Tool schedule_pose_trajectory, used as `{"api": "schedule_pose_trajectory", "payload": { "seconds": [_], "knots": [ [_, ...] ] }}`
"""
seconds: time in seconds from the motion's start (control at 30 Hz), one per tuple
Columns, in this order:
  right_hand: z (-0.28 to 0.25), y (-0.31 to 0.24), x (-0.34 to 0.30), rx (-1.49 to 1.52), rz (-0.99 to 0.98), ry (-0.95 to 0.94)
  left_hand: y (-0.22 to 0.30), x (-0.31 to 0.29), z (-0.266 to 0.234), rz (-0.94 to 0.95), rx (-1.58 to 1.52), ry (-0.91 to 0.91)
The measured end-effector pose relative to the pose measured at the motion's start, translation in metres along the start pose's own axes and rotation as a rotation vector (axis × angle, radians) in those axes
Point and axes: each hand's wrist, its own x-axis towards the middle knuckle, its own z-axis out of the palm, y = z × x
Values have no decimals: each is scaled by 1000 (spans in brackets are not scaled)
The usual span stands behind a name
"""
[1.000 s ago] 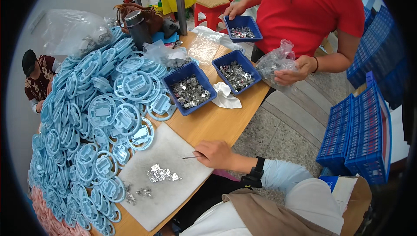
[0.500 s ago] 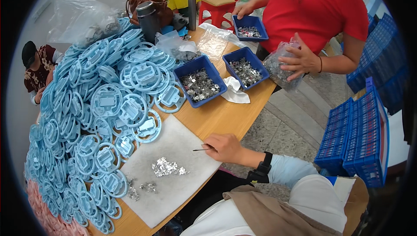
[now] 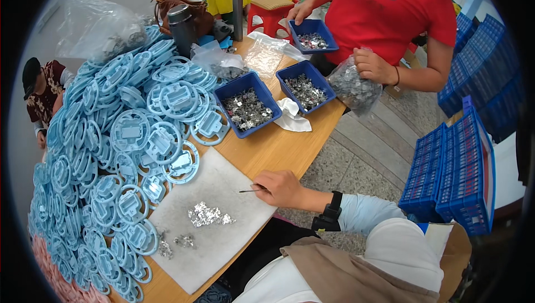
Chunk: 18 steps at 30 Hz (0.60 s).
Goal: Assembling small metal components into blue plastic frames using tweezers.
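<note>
Tabletop [image 3: 267, 155]: wood, smooth, low sheen. Board [image 3: 212, 253]: matt, greyish smudging. Loose pieces [image 3: 209, 215] on it: thin metal, bright, mirror-glossy. Thin tool [image 3: 251, 191]: metal-looking; finish too small to tell. Rings [image 3: 131, 130]: moulded plastic, smooth, satin. Tubs [image 3: 234, 86]: smooth plastic, slight gloss. Clear bag [image 3: 100, 21]: plastic film, wrinkled, shiny. Wipe [image 3: 292, 118]: matt, crumpled; paper or cloth, cannot tell.
</note>
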Motion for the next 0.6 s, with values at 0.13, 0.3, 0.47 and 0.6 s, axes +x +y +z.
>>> {"api": "schedule_pose_trajectory", "payload": {
  "seconds": [0.13, 0.3, 0.47, 0.6],
  "knots": [
    [-3, 0, 2, -21, 1, -23, -22, 19, -17, 134, 90, 164],
    [-2, -4, 3, -49, 8, -29, -114, 40, 2, 549, 375, 169],
    [-2, -7, 5, -18, 24, -37, -99, 32, 24, 242, 241, 103],
    [-1, -7, 7, -3, 38, -72, -65, 27, 13, 127, 259, 62]
  ]
}}
